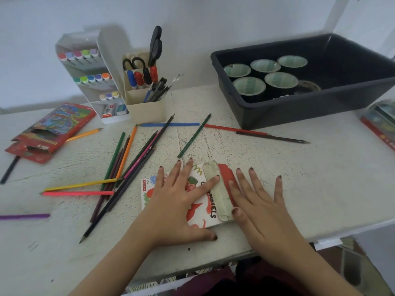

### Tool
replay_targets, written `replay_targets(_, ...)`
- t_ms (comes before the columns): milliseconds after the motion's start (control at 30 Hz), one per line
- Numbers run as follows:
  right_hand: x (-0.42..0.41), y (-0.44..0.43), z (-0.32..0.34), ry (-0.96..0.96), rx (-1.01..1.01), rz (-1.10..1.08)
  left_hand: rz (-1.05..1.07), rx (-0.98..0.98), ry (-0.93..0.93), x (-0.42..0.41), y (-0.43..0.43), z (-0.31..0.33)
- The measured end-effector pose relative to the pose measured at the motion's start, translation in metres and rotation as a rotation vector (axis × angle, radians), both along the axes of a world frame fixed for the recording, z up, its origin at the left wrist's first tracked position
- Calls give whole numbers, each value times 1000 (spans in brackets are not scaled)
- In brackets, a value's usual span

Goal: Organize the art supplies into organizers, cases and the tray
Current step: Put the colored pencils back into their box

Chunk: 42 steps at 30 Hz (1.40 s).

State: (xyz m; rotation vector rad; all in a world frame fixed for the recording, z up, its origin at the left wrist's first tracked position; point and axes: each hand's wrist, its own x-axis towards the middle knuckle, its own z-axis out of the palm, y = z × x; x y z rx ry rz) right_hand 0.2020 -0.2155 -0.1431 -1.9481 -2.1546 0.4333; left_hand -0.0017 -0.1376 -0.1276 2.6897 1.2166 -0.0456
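Both hands are down flat at the near edge of the white table (320,178). The left hand (177,201) lies spread on top of the pastel box (206,214), fingers straight and fanned, the index finger reaching across to press on the strip of tape (222,201) that runs over the box's red flap (226,174). The right hand (263,206) is spread too, palm on the table just beside the box, with its thumb touching the taped end. Neither hand pinches anything.

The box lies flat, front and centre, its flap end to the right. Left of it, a loose heap of coloured pencils (128,165) crosses over itself, with a pink pencil (79,193) and a yellow pencil (81,185) lying sideways at the bottom of the heap. A green pencil (194,136) lies alone just beyond the box, and a blue pencil (171,124) and a red pencil (235,129) lie end to end further back. A purple pencil (23,216) sits at the far left edge.

Back left, a red pencil case (49,131) lies open. Behind it a clear marker rack (89,77) stands with rows of coloured caps, touching a beige organizer (145,110) that holds scissors (155,45), markers and pens. Back right, the black tray (299,112) holds five rolls of tape (249,86).
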Motion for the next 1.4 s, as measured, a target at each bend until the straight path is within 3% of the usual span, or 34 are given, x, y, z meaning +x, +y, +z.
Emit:
replay_targets(400, -4, 8, 8, 28, -123, 75, 8, -4, -53, 0, 5, -3)
replay_targets(633, 20, 12, 13, 354, -115, 20, 7, -17, -80, -1, 6, -4)
replay_targets(833, 31, 10, 7, 453, -14, 43, 16, -30, -108, -2, 6, -5)
replay_targets(1167, 17, 10, 8, 362, 25, -82, 24, -12, -109, -2, 5, -4)
replay_targets(1267, 12, 7, 8, 363, 79, -131, 70, -36, -190, 0, 5, -2)
replay_targets(1400, -2, 5, 12, 626, 215, -320, 219, -32, -463, 14, 4, 5)
